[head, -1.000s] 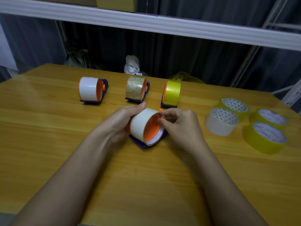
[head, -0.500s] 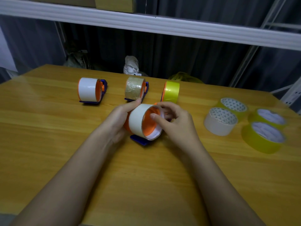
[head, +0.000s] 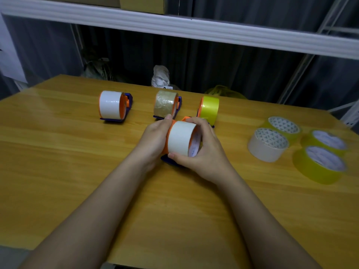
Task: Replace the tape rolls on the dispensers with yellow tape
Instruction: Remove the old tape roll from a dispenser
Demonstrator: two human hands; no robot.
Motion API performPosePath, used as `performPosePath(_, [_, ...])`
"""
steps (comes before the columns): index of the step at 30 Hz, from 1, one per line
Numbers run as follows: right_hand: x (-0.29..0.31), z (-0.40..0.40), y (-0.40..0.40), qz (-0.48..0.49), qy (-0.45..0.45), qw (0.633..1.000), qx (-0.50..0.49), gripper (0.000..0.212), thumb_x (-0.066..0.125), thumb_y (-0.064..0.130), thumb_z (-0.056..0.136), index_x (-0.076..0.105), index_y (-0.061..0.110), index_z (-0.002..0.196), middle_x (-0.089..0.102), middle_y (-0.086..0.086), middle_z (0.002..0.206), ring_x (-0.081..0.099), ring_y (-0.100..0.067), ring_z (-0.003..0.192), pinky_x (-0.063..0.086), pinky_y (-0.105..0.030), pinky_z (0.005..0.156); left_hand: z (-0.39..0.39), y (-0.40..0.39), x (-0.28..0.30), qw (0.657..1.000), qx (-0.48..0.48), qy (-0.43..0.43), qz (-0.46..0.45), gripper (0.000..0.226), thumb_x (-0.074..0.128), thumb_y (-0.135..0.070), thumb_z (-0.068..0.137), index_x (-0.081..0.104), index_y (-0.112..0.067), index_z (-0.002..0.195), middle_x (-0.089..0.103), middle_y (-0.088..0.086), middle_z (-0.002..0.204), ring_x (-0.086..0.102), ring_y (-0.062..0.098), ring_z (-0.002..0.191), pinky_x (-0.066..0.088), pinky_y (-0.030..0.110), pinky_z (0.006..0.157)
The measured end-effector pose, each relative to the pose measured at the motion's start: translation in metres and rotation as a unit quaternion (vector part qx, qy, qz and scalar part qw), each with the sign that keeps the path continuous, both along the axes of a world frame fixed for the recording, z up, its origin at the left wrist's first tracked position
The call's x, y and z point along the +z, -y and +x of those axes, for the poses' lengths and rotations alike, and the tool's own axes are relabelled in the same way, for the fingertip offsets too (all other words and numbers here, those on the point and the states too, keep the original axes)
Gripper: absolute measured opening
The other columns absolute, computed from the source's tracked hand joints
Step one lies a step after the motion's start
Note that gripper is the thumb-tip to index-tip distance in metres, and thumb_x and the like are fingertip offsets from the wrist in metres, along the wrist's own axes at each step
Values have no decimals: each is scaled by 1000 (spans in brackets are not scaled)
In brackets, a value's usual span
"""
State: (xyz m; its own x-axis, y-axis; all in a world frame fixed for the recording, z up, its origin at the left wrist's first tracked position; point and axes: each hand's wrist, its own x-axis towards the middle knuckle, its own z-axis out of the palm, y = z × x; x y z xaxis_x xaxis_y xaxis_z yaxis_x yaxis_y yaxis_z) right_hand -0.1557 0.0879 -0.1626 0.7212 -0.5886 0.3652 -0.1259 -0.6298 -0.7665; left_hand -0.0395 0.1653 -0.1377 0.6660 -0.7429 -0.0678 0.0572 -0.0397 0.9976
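Observation:
At the table's middle, a white tape roll (head: 179, 137) sits on an orange and blue dispenser (head: 168, 159). My left hand (head: 155, 138) holds the dispenser's left side. My right hand (head: 206, 150) grips the white roll, thumb under it and fingers over its top. Behind stand three more dispensers: one with white tape (head: 110, 104), one with brownish clear tape (head: 165, 103), one with yellow tape (head: 209, 108). At the right lie three loose yellow rolls, the far one (head: 281, 126), the right one (head: 328, 141) and the near one (head: 320, 166), beside a loose white roll (head: 267, 145).
The wooden table (head: 77, 171) ends at a far edge in front of dark curtains. A white shelf rail (head: 174, 26) runs overhead. A crumpled white bag (head: 160, 76) stands behind the table's far edge.
My right hand has moved from the roll's orange core to wrap round the white roll. The roll and dispenser have turned, so the roll's white face points more toward me.

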Motion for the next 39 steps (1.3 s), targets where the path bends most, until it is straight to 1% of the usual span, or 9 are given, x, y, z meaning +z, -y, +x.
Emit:
performPosePath(6, [-2, 1, 1, 18, 36, 999, 10, 79, 89, 37, 59, 44, 34, 125, 48, 6, 128, 46, -6, 118, 45, -29, 97, -2, 1, -1, 999, 44, 7, -31, 32, 43, -37, 99, 62, -20, 80, 65, 1, 72, 64, 15, 66, 49, 29, 64])
performPosePath(10, [1, 1, 2, 22, 40, 999, 8, 78, 89, 33, 60, 46, 33, 125, 47, 7, 128, 46, -4, 118, 46, -31, 98, -1, 1, 0, 998, 47, -3, -41, 32, 41, -37, 100, 61, -21, 80, 65, 0, 71, 64, 10, 60, 50, 23, 58])
performPosePath(14, [4, 0, 1, 25, 39, 999, 7, 76, 89, 33, 60, 47, 35, 124, 47, 8, 128, 46, -3, 117, 47, -36, 97, -1, -1, 1, 998, 51, -7, -47, 34, 41, -37, 100, 61, -21, 78, 64, -5, 58, 63, 2, 48, 48, 14, 45])
performPosePath(20, [7, -3, 5, 34, 57, 998, 11, 77, 90, 34, 58, 49, 41, 123, 47, 13, 129, 47, -11, 121, 50, -46, 92, 1, -1, 3, 997, 57, 1, -56, 33, 42, -38, 100, 62, -22, 80, 66, 0, 74, 65, 12, 63, 51, 25, 60])
performPosePath(24, [10, -5, 6, 41, 68, 997, 16, 76, 91, 32, 58, 50, 40, 122, 49, 18, 126, 47, -10, 120, 51, -47, 91, 2, 1, 3, 997, 53, -1, -62, 31, 41, -38, 100, 61, -22, 81, 65, 3, 79, 65, 17, 72, 52, 30, 67])
performPosePath(30, [12, 0, 5, 53, 76, 996, 18, 78, 90, 32, 58, 50, 41, 124, 49, 10, 129, 49, -15, 120, 52, -49, 90, 7, 2, 4, 994, 56, -14, -90, 32, 42, -34, 100, 62, -19, 81, 66, 0, 71, 65, 13, 64, 50, 27, 60])
performPosePath(33, [7, 0, 1, 58, 63, 996, 30, 88, 84, 37, 65, 34, 48, 136, 37, 11, 138, 43, -13, 127, 49, -48, 97, 5, 2, 4, 994, 45, -6, -99, 33, 40, -35, 101, 62, -20, 81, 68, -3, 63, 66, 10, 61, 51, 24, 58])
performPosePath(36, [4, 3, -6, 128, 109, 985, 33, 89, 71, 59, 68, 23, 50, 142, 32, 7, 145, 41, -15, 131, 43, -46, 105, -3, 2, 4, 991, 34, 32, -122, 31, 38, -32, 102, 61, -21, 85, 68, -4, 68, 64, 4, 62, 51, 17, 58])
performPosePath(39, [10, 6, -6, 267, 146, 952, 16, 70, 55, 76, 70, 38, 46, 132, 48, 3, 136, 58, -19, 116, 52, -50, 93, -10, 3, -3, 975, 24, 159, -154, 27, 37, -34, 101, 57, -21, 88, 59, -4, 79, 56, 2, 68, 45, 18, 63])
